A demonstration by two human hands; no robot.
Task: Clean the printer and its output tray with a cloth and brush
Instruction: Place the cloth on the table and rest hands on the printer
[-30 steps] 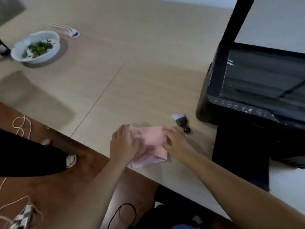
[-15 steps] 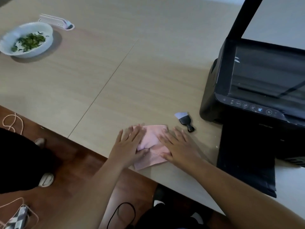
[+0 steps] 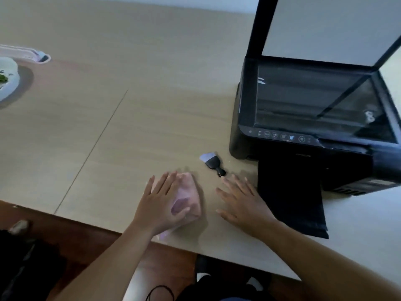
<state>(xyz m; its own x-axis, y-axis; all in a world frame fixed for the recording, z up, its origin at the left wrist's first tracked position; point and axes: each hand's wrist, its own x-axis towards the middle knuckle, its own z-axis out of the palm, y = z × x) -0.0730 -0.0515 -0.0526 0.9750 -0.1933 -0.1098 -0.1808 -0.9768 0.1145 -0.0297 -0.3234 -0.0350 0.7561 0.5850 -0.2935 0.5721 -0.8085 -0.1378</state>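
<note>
Head view: left hand [image 3: 160, 205] pressing flat on folded pink cloth [image 3: 191, 187] near counter [image 3: 130, 137] edge, fingers straight, spread. Right hand [image 3: 240, 203] resting just beside, fingers spread, holding nothing. Cloth looking soft, light, limp; likely gathering best by folded edge.

light wooden table [image 3: 152, 88], white bowl of greens [image 3: 10, 83] at left edge, brown floor [image 3: 86, 242]

Likely a home: a bowl [image 3: 7, 81] of greens at the frame's left edge shares the wooden worktop [image 3: 130, 118] with a printer [image 3: 314, 118] at right.
</note>
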